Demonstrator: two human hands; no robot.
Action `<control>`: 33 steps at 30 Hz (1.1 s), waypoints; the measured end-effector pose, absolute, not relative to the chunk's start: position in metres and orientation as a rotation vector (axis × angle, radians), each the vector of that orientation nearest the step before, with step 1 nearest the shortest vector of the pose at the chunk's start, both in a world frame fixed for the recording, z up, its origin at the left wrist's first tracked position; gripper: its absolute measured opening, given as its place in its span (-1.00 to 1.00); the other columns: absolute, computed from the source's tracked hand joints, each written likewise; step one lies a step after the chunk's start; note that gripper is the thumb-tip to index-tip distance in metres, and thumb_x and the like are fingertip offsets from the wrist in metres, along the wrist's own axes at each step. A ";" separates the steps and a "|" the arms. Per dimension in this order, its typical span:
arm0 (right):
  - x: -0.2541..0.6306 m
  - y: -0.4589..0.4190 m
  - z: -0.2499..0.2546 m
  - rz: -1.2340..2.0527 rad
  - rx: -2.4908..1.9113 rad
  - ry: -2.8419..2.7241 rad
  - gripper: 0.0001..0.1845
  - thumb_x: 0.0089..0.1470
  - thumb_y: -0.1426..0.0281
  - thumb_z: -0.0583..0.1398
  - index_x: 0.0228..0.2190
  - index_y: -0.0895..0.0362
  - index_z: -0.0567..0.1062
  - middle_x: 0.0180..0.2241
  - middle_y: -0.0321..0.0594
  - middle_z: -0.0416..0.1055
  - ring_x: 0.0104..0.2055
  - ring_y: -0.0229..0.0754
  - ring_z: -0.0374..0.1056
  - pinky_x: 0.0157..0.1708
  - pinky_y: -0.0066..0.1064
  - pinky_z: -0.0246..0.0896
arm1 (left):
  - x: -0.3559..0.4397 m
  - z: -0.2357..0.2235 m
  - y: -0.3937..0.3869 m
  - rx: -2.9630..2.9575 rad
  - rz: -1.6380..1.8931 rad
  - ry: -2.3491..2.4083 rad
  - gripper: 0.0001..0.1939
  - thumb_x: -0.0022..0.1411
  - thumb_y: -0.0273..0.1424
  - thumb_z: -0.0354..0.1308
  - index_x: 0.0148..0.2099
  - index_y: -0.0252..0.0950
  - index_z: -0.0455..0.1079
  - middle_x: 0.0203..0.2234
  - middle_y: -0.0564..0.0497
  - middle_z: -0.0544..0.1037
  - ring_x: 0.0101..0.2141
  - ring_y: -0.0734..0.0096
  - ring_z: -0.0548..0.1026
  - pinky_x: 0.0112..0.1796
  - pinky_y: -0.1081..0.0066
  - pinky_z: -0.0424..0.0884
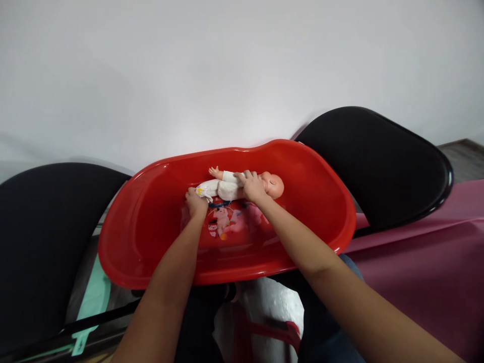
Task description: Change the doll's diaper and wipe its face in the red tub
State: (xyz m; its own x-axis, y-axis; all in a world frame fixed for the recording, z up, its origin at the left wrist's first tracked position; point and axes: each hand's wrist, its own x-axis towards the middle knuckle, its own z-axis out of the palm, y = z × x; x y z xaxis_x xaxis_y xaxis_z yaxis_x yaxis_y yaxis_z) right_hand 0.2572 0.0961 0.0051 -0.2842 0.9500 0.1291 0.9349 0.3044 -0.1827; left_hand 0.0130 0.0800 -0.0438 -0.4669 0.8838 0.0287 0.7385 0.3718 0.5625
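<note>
A baby doll (229, 190) in white clothes lies on its side or back inside a red baby bathtub (143, 214), its bald head to the right and one arm stretched out to the left. My left hand (196, 202) is closed at the leg end, on white cloth with a yellow print; its fingertips are partly hidden. Across the doll's upper body, just below the head, my right hand (252, 187) grips with bent fingers. Pink cartoon pictures (227, 222) show on the tub floor below the doll.
Black chairs stand on either side, one at the left (41, 242) and one at the right (370, 161). A white wall (242, 75) rises behind the tub. Pink sheeting (423, 272) covers the lower right. Beneath the left chair lies a mint-green strip (94, 292).
</note>
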 end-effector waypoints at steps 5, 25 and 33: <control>0.258 0.098 0.005 0.112 -1.737 -2.356 -0.36 0.41 0.48 -0.04 0.42 -0.10 0.30 0.22 0.03 0.35 0.17 0.16 0.21 0.08 -0.06 0.16 | 0.013 -0.044 0.079 1.384 0.780 2.378 -0.66 0.30 -0.41 0.25 0.11 -0.25 0.36 0.09 -0.31 0.52 0.01 -0.06 0.60 0.00 0.11 0.50; 0.259 0.097 0.005 0.108 -1.735 -2.343 -0.35 0.38 0.49 0.00 0.41 -0.11 0.29 0.20 0.00 0.35 0.13 0.12 0.21 0.08 -0.11 0.13 | 0.047 -0.065 0.075 1.826 0.724 1.971 -0.59 0.27 -0.57 0.23 0.16 -0.31 0.40 0.02 -0.26 0.60 0.01 0.04 0.58 0.02 0.25 0.49; 0.259 0.097 0.004 0.109 -1.723 -2.332 -0.34 0.35 0.48 0.06 0.41 -0.11 0.29 0.19 0.00 0.35 0.11 0.11 0.21 0.07 -0.12 0.14 | 0.014 -0.066 0.069 1.883 0.235 2.212 -0.55 0.32 -0.57 0.13 0.24 -0.31 0.42 0.11 -0.34 0.54 0.00 -0.07 0.58 -0.08 0.20 0.48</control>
State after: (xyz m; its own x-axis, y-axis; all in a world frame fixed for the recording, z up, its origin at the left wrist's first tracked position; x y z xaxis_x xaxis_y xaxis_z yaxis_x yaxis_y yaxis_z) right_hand 0.2587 0.0974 0.0039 -0.2762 0.9498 0.1472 0.9320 0.3021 -0.2005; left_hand 0.0139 0.0689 -0.0661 -0.1505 0.9863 -0.0679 0.9500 0.1632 0.2663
